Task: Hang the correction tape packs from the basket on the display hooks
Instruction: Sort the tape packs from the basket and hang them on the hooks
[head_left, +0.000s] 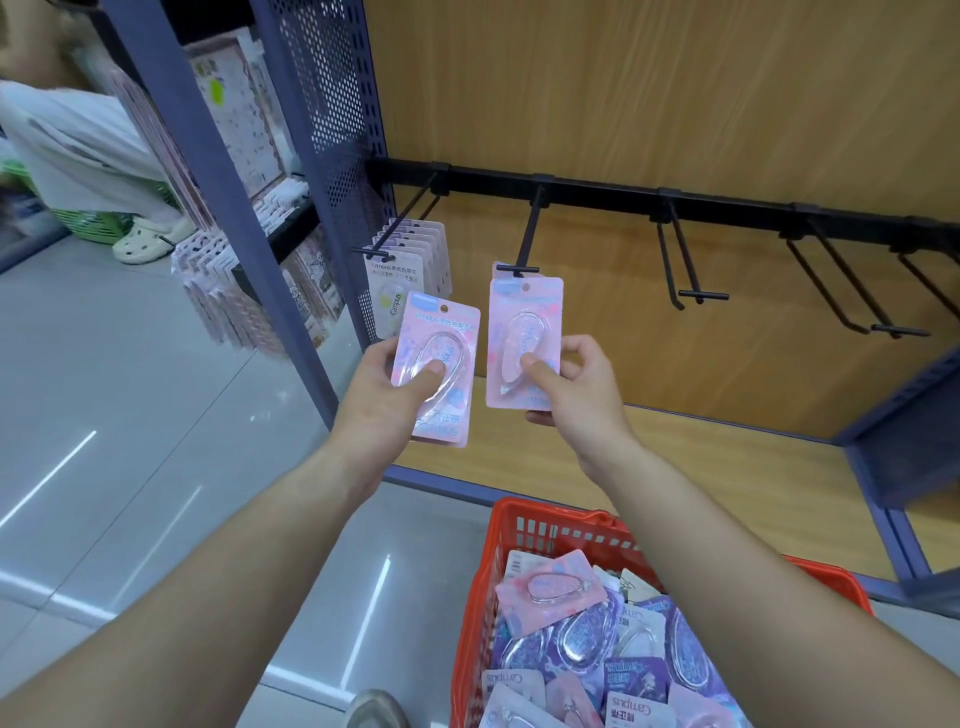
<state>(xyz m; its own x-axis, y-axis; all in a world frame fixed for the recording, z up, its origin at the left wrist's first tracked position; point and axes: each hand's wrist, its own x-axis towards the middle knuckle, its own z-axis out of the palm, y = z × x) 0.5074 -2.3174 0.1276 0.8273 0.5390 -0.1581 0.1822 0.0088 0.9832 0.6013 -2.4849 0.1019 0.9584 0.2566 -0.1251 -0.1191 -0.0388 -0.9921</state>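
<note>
My left hand (387, 389) grips a pink correction tape pack (440, 332), with at least one more pack stacked behind it. My right hand (569, 387) pinches another pink pack (524, 317) and holds it upright, its top hole just below the tip of the second display hook (527, 244). The first hook (395, 234) on the left carries several white packs (400, 278). Hooks further right (685, 260) hang bare on the black rail (727, 205). The red basket (524, 535) at the bottom holds several pink and purple packs (597, 639).
A blue perforated upright (332, 130) borders the wooden display bay on the left, with sticker sheets (239, 109) hanging beyond it. A wooden shelf (701, 467) lies under the hooks. Another person's leg and pale shoe (145, 241) stand at the far left beside a green basket (88, 223).
</note>
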